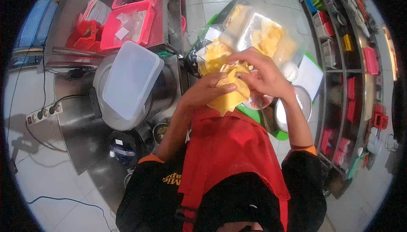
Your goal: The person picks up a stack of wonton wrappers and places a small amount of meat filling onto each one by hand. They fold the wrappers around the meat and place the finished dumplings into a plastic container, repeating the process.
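Clearly both hands meet over one thin yellow wrapper sheet [231,94], held above the red apron [229,147] and just in front of the green board [254,114]; the left hand [205,92] lies under and across the sheet with its fingers closed on it, and the right hand [265,73] curls over the top edge, fingertips pinching the fold. Behind them lie clear bags of yellow sheets [265,35]; a white plastic lid [131,77] rests on a steel pot [165,90] to the left, and a metal bowl [302,100] sits beside the right wrist. I judge the sheet is soft and could tear if the pinch pulls too hard; it hangs over open air, so a loose grip might let it drop on the apron.
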Action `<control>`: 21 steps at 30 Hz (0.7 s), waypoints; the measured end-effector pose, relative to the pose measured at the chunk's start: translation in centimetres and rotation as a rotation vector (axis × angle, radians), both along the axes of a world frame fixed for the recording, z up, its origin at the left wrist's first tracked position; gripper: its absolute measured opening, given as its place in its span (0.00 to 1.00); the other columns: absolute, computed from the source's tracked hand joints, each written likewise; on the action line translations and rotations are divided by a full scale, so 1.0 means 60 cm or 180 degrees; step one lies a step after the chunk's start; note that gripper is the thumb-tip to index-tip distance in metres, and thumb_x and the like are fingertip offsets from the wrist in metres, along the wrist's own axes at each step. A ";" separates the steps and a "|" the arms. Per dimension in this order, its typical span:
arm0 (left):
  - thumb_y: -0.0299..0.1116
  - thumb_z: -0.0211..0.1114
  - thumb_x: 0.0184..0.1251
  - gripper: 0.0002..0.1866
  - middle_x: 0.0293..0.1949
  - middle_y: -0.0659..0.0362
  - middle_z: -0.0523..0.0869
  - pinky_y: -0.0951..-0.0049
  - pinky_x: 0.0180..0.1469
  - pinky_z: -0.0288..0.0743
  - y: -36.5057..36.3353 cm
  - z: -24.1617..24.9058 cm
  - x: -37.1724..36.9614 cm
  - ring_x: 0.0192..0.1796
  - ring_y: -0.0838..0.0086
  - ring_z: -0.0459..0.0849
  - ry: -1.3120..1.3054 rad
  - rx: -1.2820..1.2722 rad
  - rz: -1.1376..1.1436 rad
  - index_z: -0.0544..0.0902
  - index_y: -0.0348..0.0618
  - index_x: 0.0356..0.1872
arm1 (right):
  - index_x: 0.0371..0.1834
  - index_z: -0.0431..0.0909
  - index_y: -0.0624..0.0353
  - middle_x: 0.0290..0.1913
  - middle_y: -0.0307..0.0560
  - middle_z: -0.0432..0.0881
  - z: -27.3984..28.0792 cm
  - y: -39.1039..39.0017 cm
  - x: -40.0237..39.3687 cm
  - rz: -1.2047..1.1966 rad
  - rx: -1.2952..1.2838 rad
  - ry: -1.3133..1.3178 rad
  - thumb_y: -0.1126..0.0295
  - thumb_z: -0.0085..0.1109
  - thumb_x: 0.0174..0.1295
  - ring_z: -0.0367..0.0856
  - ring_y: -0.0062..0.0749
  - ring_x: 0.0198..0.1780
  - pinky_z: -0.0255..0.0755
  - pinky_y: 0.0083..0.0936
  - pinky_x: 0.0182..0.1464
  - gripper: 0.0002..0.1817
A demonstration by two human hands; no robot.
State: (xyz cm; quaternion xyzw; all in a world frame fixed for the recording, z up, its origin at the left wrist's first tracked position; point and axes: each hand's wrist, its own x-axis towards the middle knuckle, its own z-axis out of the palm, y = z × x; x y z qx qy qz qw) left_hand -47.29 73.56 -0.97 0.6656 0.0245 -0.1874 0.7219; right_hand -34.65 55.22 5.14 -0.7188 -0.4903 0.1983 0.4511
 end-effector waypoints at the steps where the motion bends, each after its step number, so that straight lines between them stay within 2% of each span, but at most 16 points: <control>1: 0.45 0.65 0.71 0.23 0.44 0.60 0.86 0.75 0.51 0.75 0.000 0.002 0.004 0.48 0.78 0.82 0.0040 0.0083 -0.0110 0.79 0.35 0.54 | 0.54 0.78 0.58 0.49 0.49 0.81 0.002 -0.002 0.000 -0.0007 0.0003 -0.0006 0.75 0.63 0.57 0.78 0.47 0.53 0.71 0.36 0.58 0.19; 3: 0.46 0.66 0.70 0.24 0.45 0.58 0.85 0.74 0.53 0.75 -0.006 0.000 0.005 0.49 0.76 0.81 0.0073 0.0170 -0.0228 0.79 0.34 0.55 | 0.54 0.77 0.58 0.46 0.50 0.81 0.009 -0.006 -0.004 -0.0006 0.0170 -0.0809 0.73 0.62 0.58 0.79 0.49 0.50 0.73 0.36 0.54 0.18; 5: 0.45 0.69 0.66 0.27 0.52 0.53 0.83 0.70 0.59 0.72 -0.022 -0.005 -0.003 0.54 0.70 0.80 -0.0380 0.1306 0.0269 0.77 0.34 0.57 | 0.53 0.77 0.58 0.44 0.51 0.80 0.024 -0.010 -0.021 -0.0076 -0.0130 -0.0668 0.72 0.61 0.59 0.79 0.50 0.47 0.74 0.37 0.51 0.17; 7: 0.44 0.70 0.64 0.28 0.55 0.50 0.81 0.69 0.62 0.70 -0.026 0.008 0.002 0.58 0.67 0.78 -0.0219 0.1202 0.0188 0.77 0.34 0.58 | 0.53 0.77 0.58 0.43 0.52 0.79 0.030 -0.006 -0.044 -0.0141 -0.0429 -0.0533 0.71 0.60 0.61 0.80 0.52 0.45 0.75 0.39 0.48 0.16; 9: 0.42 0.71 0.62 0.29 0.58 0.47 0.79 0.67 0.65 0.68 -0.032 0.021 0.009 0.62 0.63 0.77 -0.0065 0.1097 0.0118 0.76 0.34 0.59 | 0.50 0.77 0.58 0.39 0.54 0.78 0.022 0.005 -0.066 -0.0623 -0.0693 -0.0587 0.68 0.60 0.62 0.80 0.55 0.40 0.75 0.42 0.42 0.14; 11: 0.36 0.73 0.59 0.29 0.60 0.44 0.78 0.64 0.67 0.67 -0.043 0.024 0.014 0.66 0.60 0.75 -0.0021 0.0211 0.0094 0.76 0.35 0.59 | 0.50 0.76 0.58 0.39 0.55 0.78 0.007 0.009 -0.077 -0.0894 -0.0779 -0.0690 0.67 0.60 0.63 0.80 0.56 0.39 0.75 0.43 0.42 0.14; 12: 0.36 0.73 0.59 0.29 0.60 0.44 0.78 0.64 0.67 0.67 -0.051 0.023 0.015 0.66 0.60 0.75 -0.0024 0.0206 0.0100 0.76 0.35 0.59 | 0.50 0.75 0.59 0.39 0.57 0.78 0.004 0.011 -0.080 -0.1161 -0.0866 -0.0787 0.66 0.61 0.63 0.81 0.56 0.39 0.75 0.44 0.41 0.15; 14: 0.31 0.74 0.56 0.29 0.60 0.44 0.77 0.64 0.68 0.66 -0.064 0.019 0.012 0.66 0.58 0.74 -0.0905 0.0618 0.0440 0.76 0.37 0.60 | 0.51 0.73 0.59 0.38 0.58 0.78 0.008 0.016 -0.082 -0.1350 -0.0773 -0.0681 0.67 0.62 0.62 0.81 0.56 0.39 0.75 0.44 0.41 0.16; 15: 0.31 0.74 0.56 0.29 0.60 0.44 0.77 0.64 0.68 0.66 -0.065 0.013 0.010 0.66 0.58 0.74 -0.0904 0.0614 0.0440 0.76 0.37 0.60 | 0.52 0.72 0.60 0.37 0.59 0.78 0.009 0.017 -0.082 -0.1547 -0.0670 -0.0581 0.68 0.62 0.61 0.81 0.55 0.38 0.75 0.44 0.41 0.18; 17: 0.28 0.74 0.55 0.30 0.60 0.44 0.77 0.64 0.68 0.66 -0.067 0.005 0.007 0.66 0.58 0.74 -0.1287 0.1331 0.0510 0.76 0.39 0.60 | 0.54 0.71 0.60 0.37 0.60 0.78 0.007 0.015 -0.082 -0.1595 -0.0599 -0.0493 0.70 0.63 0.60 0.80 0.56 0.38 0.75 0.44 0.41 0.20; 19: 0.29 0.73 0.55 0.30 0.60 0.43 0.77 0.64 0.68 0.66 -0.070 0.012 0.003 0.66 0.57 0.74 -0.1012 0.1256 0.0578 0.75 0.39 0.61 | 0.55 0.70 0.61 0.37 0.61 0.78 0.007 0.011 -0.081 -0.1639 -0.0520 -0.0415 0.72 0.63 0.58 0.80 0.58 0.38 0.75 0.44 0.41 0.21; 21: 0.30 0.73 0.56 0.30 0.61 0.43 0.77 0.64 0.68 0.66 -0.068 0.020 0.000 0.67 0.57 0.74 -0.0731 0.1182 0.0646 0.75 0.39 0.61 | 0.55 0.69 0.62 0.36 0.53 0.78 0.010 0.003 -0.079 -0.1677 -0.0464 -0.0177 0.79 0.59 0.59 0.81 0.44 0.35 0.75 0.34 0.38 0.20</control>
